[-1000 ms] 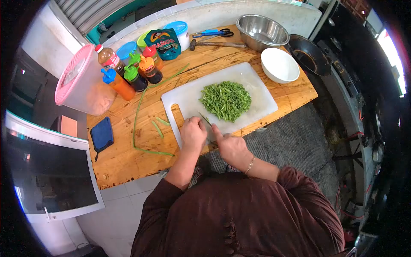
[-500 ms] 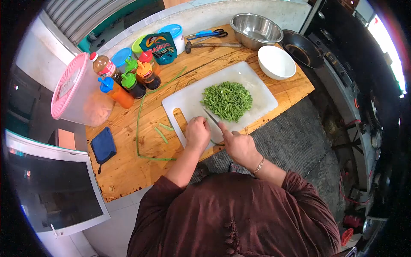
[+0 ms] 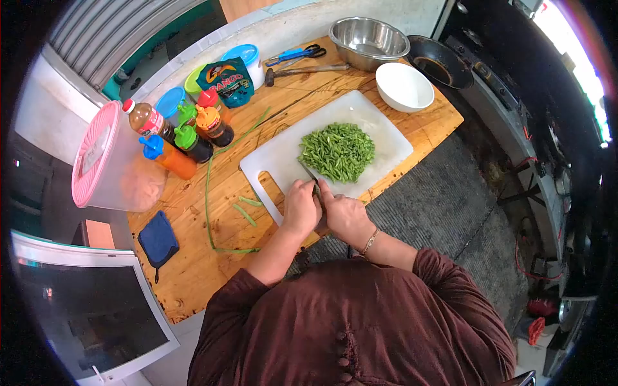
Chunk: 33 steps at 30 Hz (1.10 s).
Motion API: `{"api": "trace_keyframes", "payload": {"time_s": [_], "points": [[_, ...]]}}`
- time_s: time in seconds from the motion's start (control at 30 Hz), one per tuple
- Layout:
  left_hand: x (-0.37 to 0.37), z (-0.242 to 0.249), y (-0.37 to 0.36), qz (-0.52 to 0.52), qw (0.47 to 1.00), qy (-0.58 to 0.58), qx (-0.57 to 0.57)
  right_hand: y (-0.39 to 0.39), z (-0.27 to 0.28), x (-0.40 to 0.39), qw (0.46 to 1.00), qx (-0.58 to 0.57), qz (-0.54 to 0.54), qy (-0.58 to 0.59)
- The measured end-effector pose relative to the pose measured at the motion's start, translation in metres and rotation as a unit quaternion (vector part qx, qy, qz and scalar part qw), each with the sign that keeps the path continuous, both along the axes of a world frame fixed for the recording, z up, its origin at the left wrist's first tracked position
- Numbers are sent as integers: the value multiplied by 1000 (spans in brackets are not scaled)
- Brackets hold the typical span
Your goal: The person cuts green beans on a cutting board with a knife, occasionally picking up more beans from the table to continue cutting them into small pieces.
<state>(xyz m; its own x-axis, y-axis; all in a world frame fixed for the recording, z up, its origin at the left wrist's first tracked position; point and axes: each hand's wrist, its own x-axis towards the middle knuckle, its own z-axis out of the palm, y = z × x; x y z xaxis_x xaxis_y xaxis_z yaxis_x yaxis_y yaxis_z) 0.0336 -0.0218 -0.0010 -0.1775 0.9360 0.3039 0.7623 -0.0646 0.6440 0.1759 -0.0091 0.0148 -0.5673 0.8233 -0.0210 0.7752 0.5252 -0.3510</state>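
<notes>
On the white cutting board point(image 3: 283, 138) lies a heap of chopped green beans point(image 3: 338, 153). My right hand point(image 3: 349, 220) is closed around the handle of a knife point(image 3: 310, 171), its blade slanting toward the near left side of the heap. Right beside it, my left hand point(image 3: 302, 207) is curled shut at the board's near edge, apparently on a long bean mostly hidden by the fingers. Two short bean pieces point(image 3: 244, 215) lie left of the board. A long green bean point(image 3: 207, 199) curves across the table and disappears near my left forearm.
Sauce bottles point(image 3: 168, 157), a green pouch point(image 3: 228, 82) and lidded tubs line the far left of the wooden table point(image 3: 183, 257). A white bowl point(image 3: 404, 87), steel basin point(image 3: 368, 42) and wok point(image 3: 441, 63) are at the far right. A blue cloth point(image 3: 158, 238) lies left.
My hands have come together, the right moving left until it meets my left hand. Less of the knife blade shows. The view has shifted slightly.
</notes>
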Motion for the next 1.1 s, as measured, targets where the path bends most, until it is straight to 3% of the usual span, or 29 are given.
{"api": "trace_keyframes", "payload": {"time_s": [0.23,0.37,0.47,0.6,0.73,0.83,0.93,1.03,1.1], "points": [[-16,-15,11,44,999,-25,14,-29,4,30,1000,-14,-11,-13],[-10,1,5,23,997,75,6,-19,15,32,997,-64,-38,7],[-25,-10,10,-15,999,36,-12,-9,20,31,997,-57,-42,38],[-46,-2,16,-1,974,-141,-179,-1,22,38,990,-86,-83,73],[-69,-1,14,-79,829,-509,-216,-9,37,42,986,-101,-87,100],[-75,-1,5,-114,758,-609,-205,-15,41,38,985,-104,-84,111],[-63,-12,6,-114,856,-485,-141,-26,34,27,986,-78,-78,122],[-44,-9,3,-54,926,-358,-112,-35,15,16,985,-58,-67,150],[-37,-10,2,-49,967,-248,-34,-38,4,10,980,-73,-72,169]]}}
